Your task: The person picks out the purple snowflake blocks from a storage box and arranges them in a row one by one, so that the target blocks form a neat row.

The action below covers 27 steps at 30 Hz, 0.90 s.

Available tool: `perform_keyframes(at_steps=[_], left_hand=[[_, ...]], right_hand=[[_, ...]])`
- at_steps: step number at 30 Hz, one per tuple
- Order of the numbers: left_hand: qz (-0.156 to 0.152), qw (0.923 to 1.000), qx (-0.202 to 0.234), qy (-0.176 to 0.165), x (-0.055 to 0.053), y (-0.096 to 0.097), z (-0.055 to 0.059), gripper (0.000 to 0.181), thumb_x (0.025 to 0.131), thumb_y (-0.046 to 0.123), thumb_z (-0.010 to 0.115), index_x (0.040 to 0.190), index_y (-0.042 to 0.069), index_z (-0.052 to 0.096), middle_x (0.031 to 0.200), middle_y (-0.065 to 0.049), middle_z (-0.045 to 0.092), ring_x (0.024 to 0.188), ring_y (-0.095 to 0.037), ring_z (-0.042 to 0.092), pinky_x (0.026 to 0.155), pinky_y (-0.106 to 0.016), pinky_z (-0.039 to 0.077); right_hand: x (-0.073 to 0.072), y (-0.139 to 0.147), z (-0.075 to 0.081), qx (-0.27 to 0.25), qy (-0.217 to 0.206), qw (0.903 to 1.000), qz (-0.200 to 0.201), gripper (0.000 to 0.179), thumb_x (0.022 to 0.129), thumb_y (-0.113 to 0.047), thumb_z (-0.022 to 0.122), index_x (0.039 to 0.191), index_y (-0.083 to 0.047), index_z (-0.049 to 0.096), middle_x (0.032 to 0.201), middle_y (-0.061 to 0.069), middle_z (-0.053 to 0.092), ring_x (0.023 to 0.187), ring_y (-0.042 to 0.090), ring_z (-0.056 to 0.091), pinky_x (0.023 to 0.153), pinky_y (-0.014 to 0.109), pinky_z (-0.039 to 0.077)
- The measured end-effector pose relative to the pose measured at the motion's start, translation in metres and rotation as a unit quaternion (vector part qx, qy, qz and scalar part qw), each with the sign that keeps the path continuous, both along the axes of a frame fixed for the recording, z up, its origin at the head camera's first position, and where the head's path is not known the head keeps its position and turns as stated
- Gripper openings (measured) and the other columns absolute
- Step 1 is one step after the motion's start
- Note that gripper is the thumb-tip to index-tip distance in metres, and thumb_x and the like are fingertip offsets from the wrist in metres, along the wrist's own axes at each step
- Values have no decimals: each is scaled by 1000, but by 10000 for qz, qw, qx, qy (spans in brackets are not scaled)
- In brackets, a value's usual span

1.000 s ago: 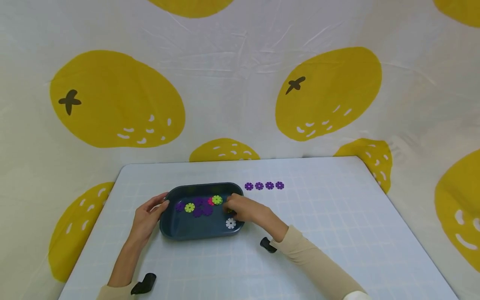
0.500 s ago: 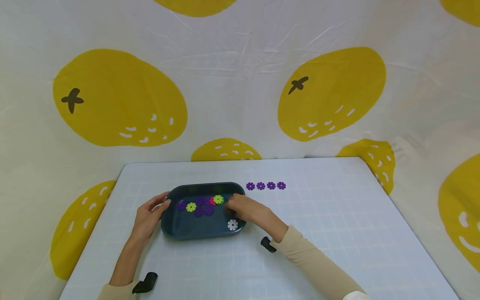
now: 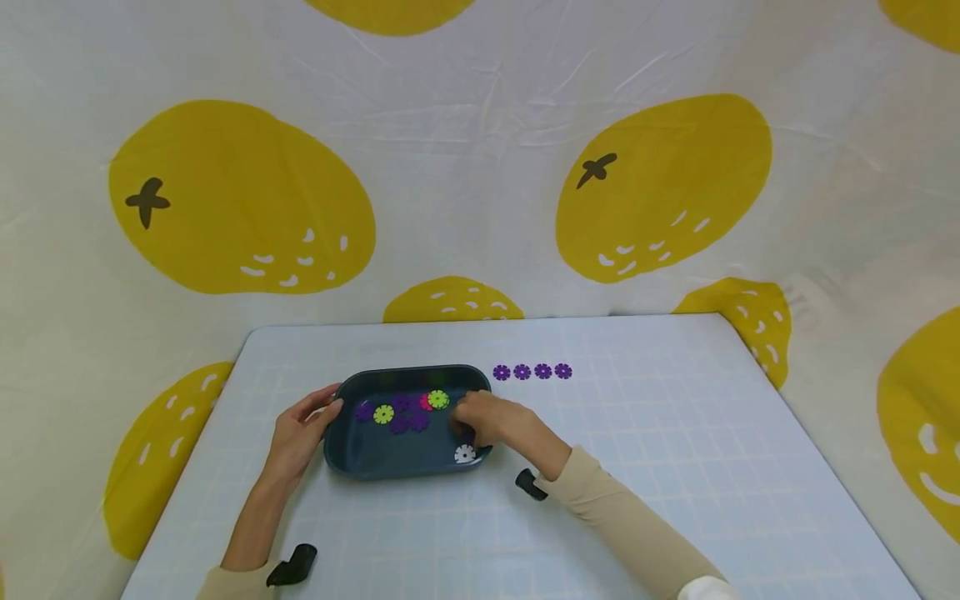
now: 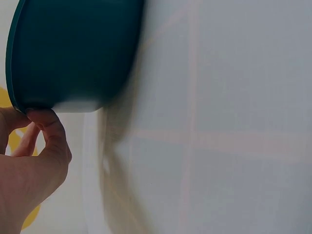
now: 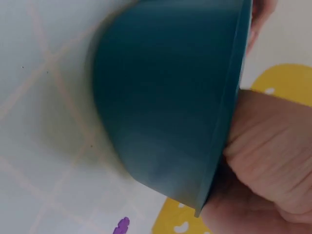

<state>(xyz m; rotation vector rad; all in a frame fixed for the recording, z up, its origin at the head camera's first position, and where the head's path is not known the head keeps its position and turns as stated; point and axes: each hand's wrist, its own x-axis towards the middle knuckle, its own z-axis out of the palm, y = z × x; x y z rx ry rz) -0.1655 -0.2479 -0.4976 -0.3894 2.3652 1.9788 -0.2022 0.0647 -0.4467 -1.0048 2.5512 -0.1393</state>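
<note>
The dark blue-green tray stands on the table, and the newest change is inside its right end: the white disc now lies slightly closer to the tray's near wall and looks tilted, where half a second ago it showed rounder. That suggests the right hand, reaching over the tray's right end, is stirring the pieces there. Its fingers are curled down and mostly hidden, so I cannot tell whether they pinch anything.

The left hand is clamped on the tray's left end, thumb and fingers together at the rim, and has hardly moved. Around the tray's middle lie several purple discs, one yellow-green disc toward its left, and another green disc overlapping a pink disc toward its right.

Just beyond the tray's far right corner, the row of purple flower discs remains at four, so nothing seems to have been added over this second. Past the tray and table hangs a pale cloth printed with yellow fruit.
</note>
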Motion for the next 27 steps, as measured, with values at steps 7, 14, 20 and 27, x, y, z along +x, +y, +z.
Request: perform_keyframes(at_steps=[7,14,20,27], left_hand=[[-20,10000,-17,-20,-2,2,1,55,101,33,68,149,9,54,128,-5,53,98,1,60,82,-14,51],[-16,9999,-87,-113,-1,3,4,56,101,32,68,150,9,53,130,-6,53,98,2,60,81,-14,51],[-4,9998,-48,-197,-1,1,3,55,102,31,67,151,10,53,131,-5,52,101,-1,60,82,-15,51],[-7,9998,-96,-170,-1,0,5,55,102,31,67,151,10,53,128,-2,52,101,-2,60,83,-15,52]], right_hand=[[1,6,-2,-476,198,9986,138,21,83,-1,85,92,-13,72,89,-4,65,84,12,53,82,24,49],[-7,14,-3,-1273,237,9900,550,11,89,2,79,94,-8,75,89,0,67,80,10,56,76,17,51],[-12,27,-2,-2354,182,9700,583,10,93,1,74,102,-3,76,98,5,67,91,15,61,87,20,52],[-17,42,-5,-3492,355,9357,349,15,93,5,71,108,0,74,103,9,69,96,18,65,89,24,54]])
